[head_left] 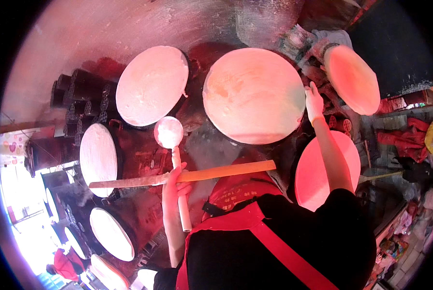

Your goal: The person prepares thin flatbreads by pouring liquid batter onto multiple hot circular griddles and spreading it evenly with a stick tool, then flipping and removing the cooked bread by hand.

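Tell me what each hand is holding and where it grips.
Left hand clasps a white ladle mid-handle together with a long wooden spatula. Right hand holds nothing, resting at the big griddle's rim.

A white ladle [169, 133] with a round, batter-coated bowl and a long pale handle stands nearly upright. A long flat wooden spatula [202, 174] lies almost level across it, its left blade whitened. A large round griddle [254, 95], coated pale, faces up beyond them.
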### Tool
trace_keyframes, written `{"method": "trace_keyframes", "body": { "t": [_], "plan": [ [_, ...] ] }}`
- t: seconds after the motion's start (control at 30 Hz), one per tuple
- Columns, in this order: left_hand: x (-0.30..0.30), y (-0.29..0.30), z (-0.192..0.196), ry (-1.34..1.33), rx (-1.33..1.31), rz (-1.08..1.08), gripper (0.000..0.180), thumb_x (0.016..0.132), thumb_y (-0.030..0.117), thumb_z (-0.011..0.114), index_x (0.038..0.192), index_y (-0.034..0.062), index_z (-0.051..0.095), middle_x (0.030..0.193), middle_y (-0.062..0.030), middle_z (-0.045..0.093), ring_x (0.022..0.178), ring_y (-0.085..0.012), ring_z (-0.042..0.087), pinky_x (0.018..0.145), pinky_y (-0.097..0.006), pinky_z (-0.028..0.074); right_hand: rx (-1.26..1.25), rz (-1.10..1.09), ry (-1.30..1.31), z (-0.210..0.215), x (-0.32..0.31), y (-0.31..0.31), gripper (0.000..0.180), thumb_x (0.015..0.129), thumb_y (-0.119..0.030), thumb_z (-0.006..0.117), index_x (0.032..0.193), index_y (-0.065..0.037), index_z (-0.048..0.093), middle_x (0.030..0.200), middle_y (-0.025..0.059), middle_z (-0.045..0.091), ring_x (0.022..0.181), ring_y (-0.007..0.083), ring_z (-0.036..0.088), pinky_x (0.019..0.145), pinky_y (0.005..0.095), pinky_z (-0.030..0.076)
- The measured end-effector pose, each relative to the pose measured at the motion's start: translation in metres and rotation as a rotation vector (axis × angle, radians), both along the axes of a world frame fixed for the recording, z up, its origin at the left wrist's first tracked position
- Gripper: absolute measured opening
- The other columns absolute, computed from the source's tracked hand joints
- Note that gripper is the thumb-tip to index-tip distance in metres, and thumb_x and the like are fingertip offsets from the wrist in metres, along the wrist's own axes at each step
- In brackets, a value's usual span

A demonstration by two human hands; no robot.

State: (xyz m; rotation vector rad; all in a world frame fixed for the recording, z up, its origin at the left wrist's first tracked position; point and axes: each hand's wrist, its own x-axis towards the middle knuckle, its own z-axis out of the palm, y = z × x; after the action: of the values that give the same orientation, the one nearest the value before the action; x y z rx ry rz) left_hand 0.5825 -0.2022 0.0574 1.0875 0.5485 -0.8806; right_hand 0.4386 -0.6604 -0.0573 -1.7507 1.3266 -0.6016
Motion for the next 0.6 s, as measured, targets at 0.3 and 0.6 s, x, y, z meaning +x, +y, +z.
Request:
{"method": "trace_keyframes", "body": {
  "t": [0.3,0.6],
  "plan": [
    [-0.003,0.033,-0.016,0.033,-0.08,-0.025,0.032,0.09,0.016,0.058,0.115,-0.0023,0.048,0.078,-0.0015,0.049,0.048,-0.0025,0.034,0.039,-0.015,0.025,-0.384,-0.058,0.265,-0.006,0.021,0.018,0.054,0.082,-0.021,0.055,0.134,-0.007,0.045,0.105,0.0126,0.065,0.094,0.0262,0.063,0.082,0.0361,0.048],
    [0.002,0.075,-0.022,0.058,-0.105,-0.009,0.033,0.089,0.016,0.06,0.115,-0.0018,0.049,0.078,-0.0008,0.049,0.048,-0.0023,0.034,0.039,-0.016,0.025,-0.229,-0.021,0.039,-0.021,0.007,-0.035,0.045,0.07,-0.016,0.064,0.111,0.002,0.06,0.101,0.0118,0.066,0.093,0.0233,0.063,0.08,0.033,0.048]
  ]
}}
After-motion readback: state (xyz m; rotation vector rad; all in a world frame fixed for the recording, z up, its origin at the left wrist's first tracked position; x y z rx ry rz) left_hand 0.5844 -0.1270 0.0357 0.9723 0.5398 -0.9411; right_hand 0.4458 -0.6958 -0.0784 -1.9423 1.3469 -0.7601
